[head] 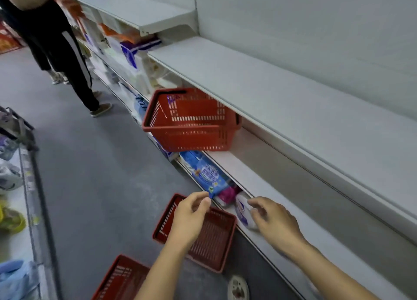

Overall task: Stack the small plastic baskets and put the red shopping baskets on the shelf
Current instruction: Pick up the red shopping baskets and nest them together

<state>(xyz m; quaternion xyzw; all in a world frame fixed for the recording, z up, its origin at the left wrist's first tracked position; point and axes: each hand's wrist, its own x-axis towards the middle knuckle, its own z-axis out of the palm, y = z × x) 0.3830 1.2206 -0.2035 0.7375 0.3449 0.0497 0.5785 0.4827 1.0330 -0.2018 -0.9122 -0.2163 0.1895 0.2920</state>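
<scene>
The grey shelving unit (pixel 282 92) runs along the right side of the aisle, and everything else is placed from it. One red shopping basket (pixel 191 121) sits on its lower shelf (pixel 248 164), overhanging the front edge, with scribbled blue marks on its far inner wall that cannot be read. Two more red baskets stand on the grey floor (pixel 94 164) in front of the shelving: the near-shelf basket (pixel 209 236) just beside its base, and the corner basket (pixel 119 279) further out, cut off by the picture's lower edge. That makes three red baskets. Below the lower shelf lies a blue packet (pixel 205 173) with white lettering too blurred to read, then a pink packet (pixel 226 195) and a white packet (pixel 244 211). A second person (pixel 56 40) in black stands further along the shelving. The left hand (pixel 191 216) hovers over the near-shelf basket, fingers loosely curled, holding nothing. The right hand (pixel 273 220) reaches at the shelf edge by the white packet, fingers relaxed and blurred.
</scene>
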